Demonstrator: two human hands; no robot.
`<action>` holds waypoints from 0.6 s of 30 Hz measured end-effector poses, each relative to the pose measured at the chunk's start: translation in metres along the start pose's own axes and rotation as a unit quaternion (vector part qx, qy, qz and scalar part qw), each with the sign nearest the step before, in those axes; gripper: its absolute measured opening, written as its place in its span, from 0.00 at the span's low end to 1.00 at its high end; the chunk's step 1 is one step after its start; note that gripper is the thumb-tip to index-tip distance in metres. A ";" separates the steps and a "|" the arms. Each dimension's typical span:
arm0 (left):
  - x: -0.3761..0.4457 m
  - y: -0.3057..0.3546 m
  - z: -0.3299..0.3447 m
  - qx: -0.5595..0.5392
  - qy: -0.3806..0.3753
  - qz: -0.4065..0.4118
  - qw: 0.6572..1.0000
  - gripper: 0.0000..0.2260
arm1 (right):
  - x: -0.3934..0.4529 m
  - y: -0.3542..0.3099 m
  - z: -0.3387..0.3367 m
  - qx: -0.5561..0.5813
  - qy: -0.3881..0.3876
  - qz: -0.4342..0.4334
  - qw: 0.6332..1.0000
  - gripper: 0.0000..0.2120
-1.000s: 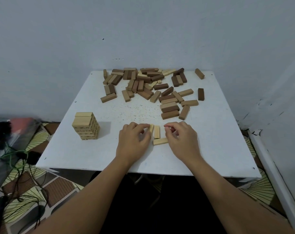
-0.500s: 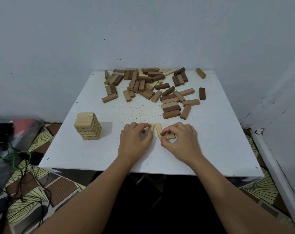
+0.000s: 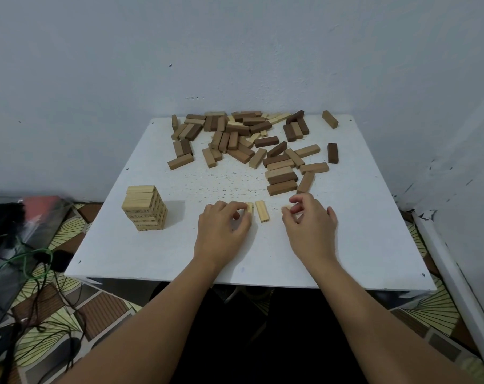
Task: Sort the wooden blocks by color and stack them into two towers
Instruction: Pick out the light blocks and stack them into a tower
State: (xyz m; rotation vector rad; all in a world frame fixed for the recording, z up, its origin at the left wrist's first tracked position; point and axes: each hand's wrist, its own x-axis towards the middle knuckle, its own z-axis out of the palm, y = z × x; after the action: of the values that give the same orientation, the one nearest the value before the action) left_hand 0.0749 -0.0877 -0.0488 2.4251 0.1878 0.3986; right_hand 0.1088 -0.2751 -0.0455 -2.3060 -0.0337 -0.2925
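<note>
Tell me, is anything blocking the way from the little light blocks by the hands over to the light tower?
Nothing visible does. Bare white table lies between the pale wooden blocks and the light wooden tower. Only the person's own left hand, gripping one block, sits on that side.

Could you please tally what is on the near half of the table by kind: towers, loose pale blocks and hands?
Towers: 1, the pale tower
Loose pale blocks: 3, the left block, middle block and right block
Hands: 2, the left hand at the left block, the right hand pinching the right block
Total: 6
</note>
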 end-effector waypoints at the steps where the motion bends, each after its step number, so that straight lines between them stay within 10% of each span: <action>1: 0.000 0.000 0.000 0.000 -0.001 0.000 1.000 0.11 | 0.001 -0.001 0.001 0.010 -0.003 0.001 1.000 0.06; 18: -0.002 0.005 -0.003 -0.005 -0.019 0.015 1.000 0.20 | 0.001 0.002 0.001 0.127 -0.120 -0.058 0.983 0.21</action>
State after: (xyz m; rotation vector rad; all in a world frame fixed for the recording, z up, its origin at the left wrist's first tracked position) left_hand 0.0720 -0.0899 -0.0442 2.4264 0.1316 0.3647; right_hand 0.1100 -0.2758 -0.0468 -2.0763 -0.3103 -0.0617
